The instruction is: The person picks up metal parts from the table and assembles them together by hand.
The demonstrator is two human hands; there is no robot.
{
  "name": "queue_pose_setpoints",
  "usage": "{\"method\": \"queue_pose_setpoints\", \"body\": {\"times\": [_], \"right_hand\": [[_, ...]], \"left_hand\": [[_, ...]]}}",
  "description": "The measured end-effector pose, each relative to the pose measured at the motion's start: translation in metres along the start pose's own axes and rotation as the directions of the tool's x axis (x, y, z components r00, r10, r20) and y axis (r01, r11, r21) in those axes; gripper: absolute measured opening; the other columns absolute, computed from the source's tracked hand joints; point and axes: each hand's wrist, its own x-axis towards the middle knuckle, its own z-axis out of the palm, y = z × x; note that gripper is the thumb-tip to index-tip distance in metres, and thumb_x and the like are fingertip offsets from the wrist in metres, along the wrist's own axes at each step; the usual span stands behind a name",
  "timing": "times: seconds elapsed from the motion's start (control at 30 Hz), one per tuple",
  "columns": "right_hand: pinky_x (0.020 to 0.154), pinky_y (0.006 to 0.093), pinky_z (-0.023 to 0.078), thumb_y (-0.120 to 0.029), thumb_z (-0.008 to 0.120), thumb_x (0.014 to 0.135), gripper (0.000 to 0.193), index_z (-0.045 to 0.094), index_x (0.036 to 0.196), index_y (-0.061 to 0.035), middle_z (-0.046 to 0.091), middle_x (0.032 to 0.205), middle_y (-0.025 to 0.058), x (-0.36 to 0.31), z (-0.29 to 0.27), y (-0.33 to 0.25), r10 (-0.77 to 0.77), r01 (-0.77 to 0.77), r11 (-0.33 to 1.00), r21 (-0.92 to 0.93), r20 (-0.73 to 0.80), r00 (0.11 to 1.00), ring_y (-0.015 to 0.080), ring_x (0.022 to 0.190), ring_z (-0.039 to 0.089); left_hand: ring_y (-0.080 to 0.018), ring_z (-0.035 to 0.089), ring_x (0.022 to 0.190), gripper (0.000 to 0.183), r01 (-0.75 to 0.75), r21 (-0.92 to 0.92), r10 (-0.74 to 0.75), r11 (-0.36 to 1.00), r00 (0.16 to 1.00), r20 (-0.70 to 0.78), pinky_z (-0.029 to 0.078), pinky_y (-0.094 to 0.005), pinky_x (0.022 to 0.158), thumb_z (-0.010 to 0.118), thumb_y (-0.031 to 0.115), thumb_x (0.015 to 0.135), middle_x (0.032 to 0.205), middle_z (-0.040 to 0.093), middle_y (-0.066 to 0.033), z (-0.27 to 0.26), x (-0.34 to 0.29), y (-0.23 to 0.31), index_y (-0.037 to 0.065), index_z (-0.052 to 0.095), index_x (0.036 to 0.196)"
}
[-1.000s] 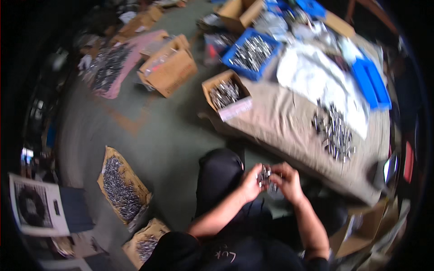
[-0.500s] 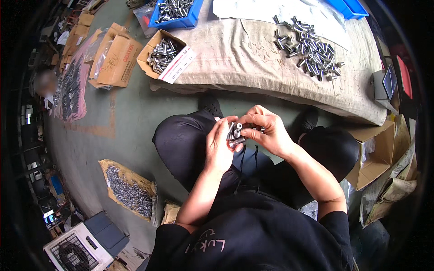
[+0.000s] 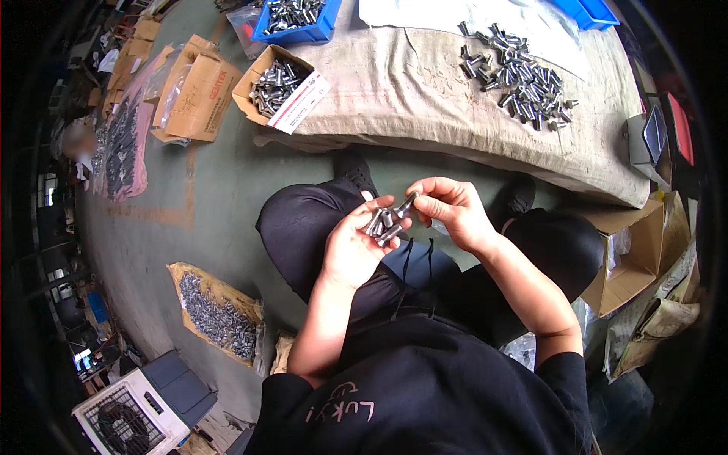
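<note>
Several shiny metal bolts (image 3: 384, 226) lie in my left hand (image 3: 353, 246), which is cupped around them above my lap. Between thumb and fingertips, my right hand (image 3: 453, 211) pinches one bolt (image 3: 407, 205) at the edge of that handful. Beyond my knees, a loose pile of similar bolts (image 3: 531, 89) rests on the cloth-covered table (image 3: 425, 91). A small cardboard box (image 3: 299, 103) full of bolts stands at the table's left edge, with a blue bin (image 3: 324, 29) of bolts behind it.
On the floor at left is a flattened sack (image 3: 254, 309) covered with small metal parts. A fan unit (image 3: 125, 421) stands at lower left. Cardboard boxes sit at far left (image 3: 201, 98) and right (image 3: 633, 262). Another person (image 3: 80, 144) is at the far left edge.
My left hand has shifted slightly left and opened flatter, showing the bolts. My right hand has drawn back a little and now pinches a single bolt by its end.
</note>
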Motion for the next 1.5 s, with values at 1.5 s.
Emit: {"method": "queue_pose_setpoints", "body": {"times": [1.5], "right_hand": [[0.046,0.0199,0.036,-0.009,0.063,0.077,0.015,0.058,0.090,-0.0033,0.054,0.069,-0.0004,-0.010,0.011,0.015,0.007,-0.007,0.938,0.347,-0.001,1.000,0.0062,0.055,0.045]], "left_hand": [[-0.0106,0.052,0.067,0.034,-0.426,0.360,0.444,0.830,0.895,0.037,0.039,-0.0193,0.050,0.047,0.000,0.086,0.093,0.055,-0.0088,0.006,-0.011,-0.014,0.000,0.044,0.120]]}}
